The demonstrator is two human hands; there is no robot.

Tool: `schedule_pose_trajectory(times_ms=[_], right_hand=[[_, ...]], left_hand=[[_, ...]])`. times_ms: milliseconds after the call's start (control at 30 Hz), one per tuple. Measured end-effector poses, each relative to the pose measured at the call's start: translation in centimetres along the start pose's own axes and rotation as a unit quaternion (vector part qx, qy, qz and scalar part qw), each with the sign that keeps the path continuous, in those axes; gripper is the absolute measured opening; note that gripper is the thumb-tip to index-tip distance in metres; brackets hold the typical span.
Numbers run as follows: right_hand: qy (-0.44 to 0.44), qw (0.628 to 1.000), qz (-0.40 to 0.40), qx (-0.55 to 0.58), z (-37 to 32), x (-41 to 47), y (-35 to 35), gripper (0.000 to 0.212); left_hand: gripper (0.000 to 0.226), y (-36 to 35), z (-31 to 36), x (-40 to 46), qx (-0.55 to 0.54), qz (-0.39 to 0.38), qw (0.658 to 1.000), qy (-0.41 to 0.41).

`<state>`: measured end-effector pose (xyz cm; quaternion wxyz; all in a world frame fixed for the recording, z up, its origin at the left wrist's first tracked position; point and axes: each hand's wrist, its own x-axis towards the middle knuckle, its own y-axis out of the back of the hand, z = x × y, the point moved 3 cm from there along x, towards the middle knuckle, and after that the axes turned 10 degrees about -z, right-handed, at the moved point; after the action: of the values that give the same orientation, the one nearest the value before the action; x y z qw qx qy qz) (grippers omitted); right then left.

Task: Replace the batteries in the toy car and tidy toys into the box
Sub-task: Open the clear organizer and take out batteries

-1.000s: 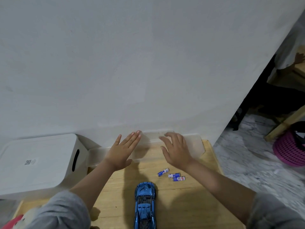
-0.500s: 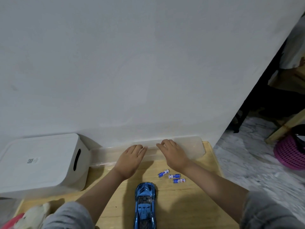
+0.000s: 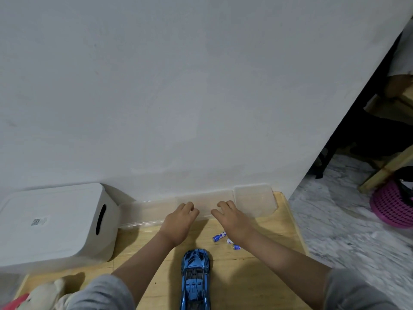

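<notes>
A blue toy car point(image 3: 195, 278) lies on the wooden table point(image 3: 270, 240), nose towards the wall. Small blue-and-white batteries point(image 3: 219, 237) lie just beyond it, partly hidden under my right wrist. A long clear plastic tray point(image 3: 254, 202) with compartments stands against the wall. My left hand point(image 3: 181, 218) and my right hand point(image 3: 231, 218) are side by side at the tray's middle compartment, fingers curled over its front rim. The white storage box point(image 3: 51, 224) with a lid and a slot handle stands at the left.
A pale plush toy point(image 3: 44, 294) and something red sit at the table's near left corner. The white wall rises right behind the tray. Off the table's right edge are a marble floor, a pink basket point(image 3: 391, 206) and wooden legs.
Both hands came down from hovering flat above the clear tray, moved closer together, and their fingers curled onto its front rim. The car and batteries stayed put.
</notes>
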<state>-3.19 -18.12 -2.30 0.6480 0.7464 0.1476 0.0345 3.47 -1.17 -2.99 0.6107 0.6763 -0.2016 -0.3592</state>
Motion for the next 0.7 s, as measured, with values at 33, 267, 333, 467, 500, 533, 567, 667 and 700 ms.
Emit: schedule_pose_trajectory(times_ms=[33,267,333,467,500,533,567,667,700], right_hand=[[-0.004,1.0,-0.008,-0.008,-0.1,0.0,-0.1,0.068],[-0.021,0.999,-0.022,-0.016,-0.4,0.2,0.0,0.073],[-0.024,0.999,-0.018,-0.015,-0.4,0.1,-0.1,0.072],[-0.041,0.999,-0.017,-0.003,-0.6,0.0,-0.1,0.072],[-0.04,0.999,-0.025,0.004,-0.6,0.0,-0.1,0.068],[-0.036,0.999,-0.03,0.008,-0.7,0.0,-0.1,0.065],[-0.027,0.999,-0.032,0.004,-0.9,0.1,0.0,0.064],[-0.028,0.998,-0.048,-0.015,-1.7,0.4,0.6,0.061],[-0.035,0.998,-0.054,-0.018,-2.1,0.6,0.9,0.058]], left_hand=[[0.054,0.0,0.0,0.0,0.002,-0.003,1.0,-0.003],[0.059,-0.2,0.1,0.1,0.019,-0.014,1.0,-0.012],[0.061,-0.1,0.2,0.1,0.022,-0.014,1.0,-0.008],[0.059,-0.3,0.3,0.0,-0.001,-0.009,1.0,-0.001],[0.054,-0.1,0.3,-0.1,-0.011,-0.008,1.0,0.006],[0.047,0.1,0.4,-0.1,-0.032,-0.002,0.999,0.013],[0.042,0.2,0.4,-0.2,-0.051,-0.006,0.999,0.015],[0.054,0.4,0.1,-0.9,-0.067,-0.019,0.997,0.013],[0.06,0.6,-0.3,-1.4,-0.06,-0.013,0.998,0.015]])
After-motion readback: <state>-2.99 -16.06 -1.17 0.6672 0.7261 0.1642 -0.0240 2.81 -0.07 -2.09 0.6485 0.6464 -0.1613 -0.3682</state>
